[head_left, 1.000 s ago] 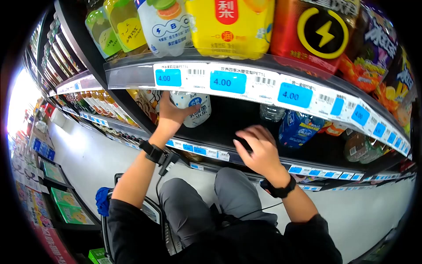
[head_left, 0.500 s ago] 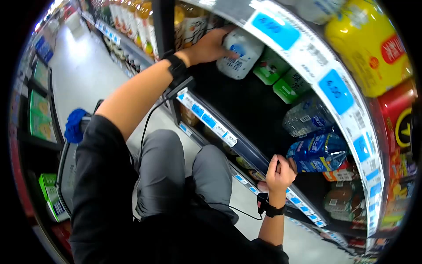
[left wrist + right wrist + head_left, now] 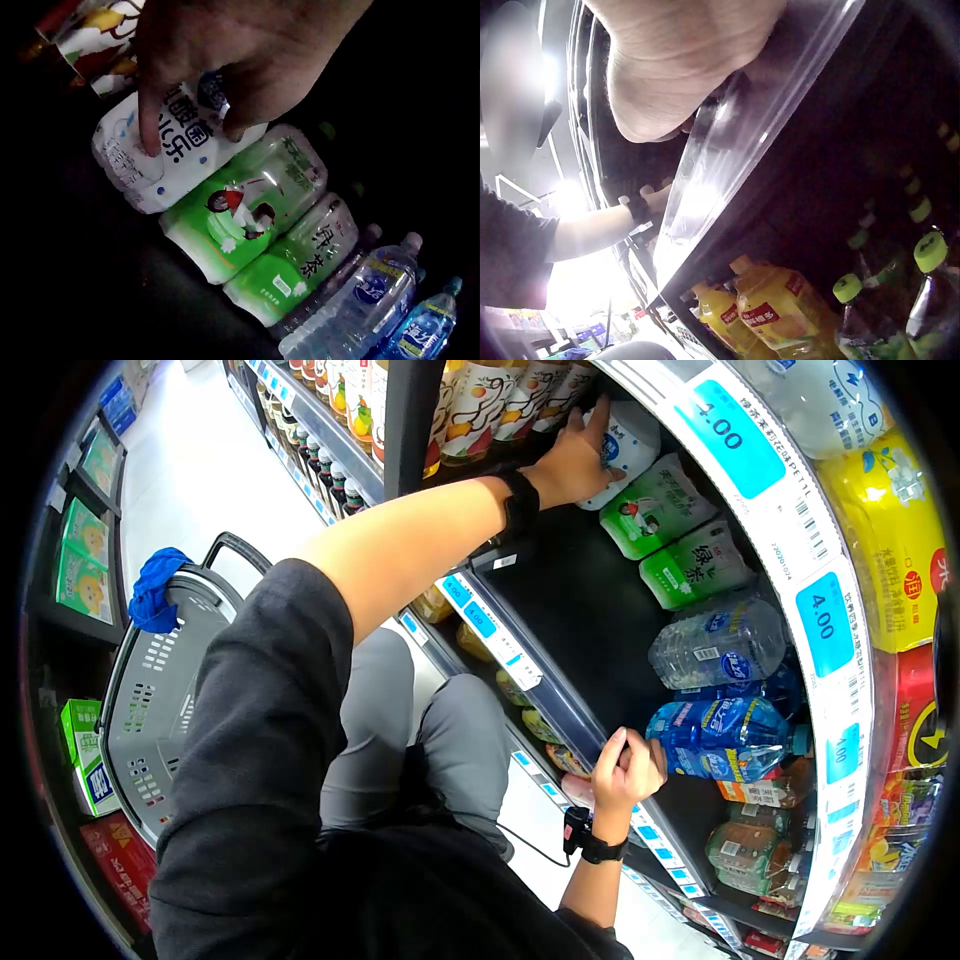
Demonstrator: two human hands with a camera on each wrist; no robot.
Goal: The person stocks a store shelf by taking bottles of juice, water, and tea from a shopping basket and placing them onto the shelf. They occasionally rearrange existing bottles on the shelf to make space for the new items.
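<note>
On the middle shelf, the left hand (image 3: 578,466) holds a white bottle (image 3: 628,445) at the shelf's left end. In the left wrist view, the thumb and a finger of the left hand (image 3: 225,60) lie on the white bottle (image 3: 169,150), beside two green-labelled bottles (image 3: 244,217). The right hand (image 3: 628,768) has its fingers curled over the shelf's front edge, close to a blue bottle (image 3: 722,738). In the right wrist view, the palm of the right hand (image 3: 682,67) covers part of the clear edge strip (image 3: 720,157); its fingertips are hidden.
Clear bottles (image 3: 720,645) lie right of the green ones. The price-label rail (image 3: 495,630) curves along the shelf front. A grey basket (image 3: 155,700) with a blue cloth (image 3: 157,590) stands left of the person. Yellow bottles (image 3: 776,307) are on a lower shelf.
The view has turned and shifted. The left hand and white bottle are further back, against the green bottles. The right hand has come from mid-air onto the shelf edge.
</note>
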